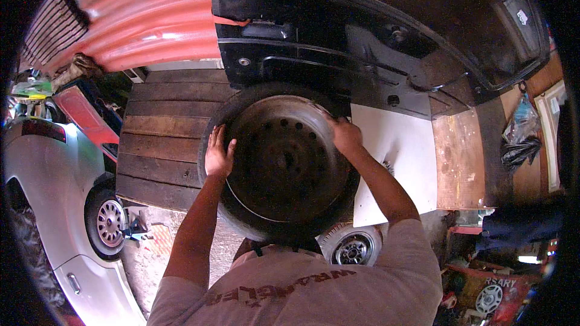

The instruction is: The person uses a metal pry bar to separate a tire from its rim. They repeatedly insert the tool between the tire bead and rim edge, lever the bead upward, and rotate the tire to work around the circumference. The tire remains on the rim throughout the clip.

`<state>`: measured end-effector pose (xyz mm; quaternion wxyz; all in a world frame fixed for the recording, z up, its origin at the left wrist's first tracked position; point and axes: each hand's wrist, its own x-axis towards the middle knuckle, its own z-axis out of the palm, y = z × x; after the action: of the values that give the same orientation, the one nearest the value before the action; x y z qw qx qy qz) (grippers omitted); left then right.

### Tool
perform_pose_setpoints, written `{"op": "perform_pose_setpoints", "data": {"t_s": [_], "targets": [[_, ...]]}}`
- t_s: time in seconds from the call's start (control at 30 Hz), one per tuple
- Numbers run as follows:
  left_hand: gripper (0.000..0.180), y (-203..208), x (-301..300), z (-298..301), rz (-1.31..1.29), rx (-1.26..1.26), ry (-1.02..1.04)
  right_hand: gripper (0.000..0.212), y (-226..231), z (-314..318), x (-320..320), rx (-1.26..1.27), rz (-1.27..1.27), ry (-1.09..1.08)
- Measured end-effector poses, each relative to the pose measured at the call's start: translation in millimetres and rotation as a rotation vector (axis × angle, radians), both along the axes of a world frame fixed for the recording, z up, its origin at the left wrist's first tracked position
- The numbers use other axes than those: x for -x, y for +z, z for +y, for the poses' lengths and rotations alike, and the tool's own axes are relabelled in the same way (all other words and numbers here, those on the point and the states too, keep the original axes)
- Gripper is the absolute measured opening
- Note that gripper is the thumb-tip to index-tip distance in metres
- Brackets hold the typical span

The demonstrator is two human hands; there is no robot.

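A car wheel, a dark steel rim with a ring of round holes inside a black tyre, is directly in front of my torso. My left hand rests on the tyre's left side, fingers stretched upward and thumb apart. On the upper right, my right hand grips the wheel where rim and tyre meet. Its fingertips are dark and hard to make out against the rubber. The wheel's underside is hidden.
Dark wooden planks and a white board flank the wheel. Beyond it stands a large black vehicle panel. A second wheel is low beside me. A silver car is on the left; a plastic bag hangs at right.
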<state>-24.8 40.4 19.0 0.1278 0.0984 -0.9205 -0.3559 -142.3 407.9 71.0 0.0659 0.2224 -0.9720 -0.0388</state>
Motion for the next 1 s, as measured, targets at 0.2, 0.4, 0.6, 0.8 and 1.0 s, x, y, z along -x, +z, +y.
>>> {"op": "perform_pose_setpoints", "data": {"t_s": [0.2,0.4,0.6,0.8,1.0], "targets": [[0.059,2,1,0,-0.02,-0.009,0.014,0.046,3,-18,2,0.168,-0.079,-0.005],[0.059,-4,2,0,0.034,0.009,-0.008,0.049,-5,-8,0,-0.007,0.043,-0.041],[0.059,-3,1,-2,-0.013,0.014,-0.004,0.057,-6,7,1,-0.073,-0.004,-0.05],[0.058,-8,0,0,0.015,0.011,-0.019,0.054,-5,27,-17,0.038,0.062,-0.038],[0.057,-2,2,-2,0.022,0.031,-0.024,0.048,-2,11,-22,0.055,-0.051,-0.13]]}}
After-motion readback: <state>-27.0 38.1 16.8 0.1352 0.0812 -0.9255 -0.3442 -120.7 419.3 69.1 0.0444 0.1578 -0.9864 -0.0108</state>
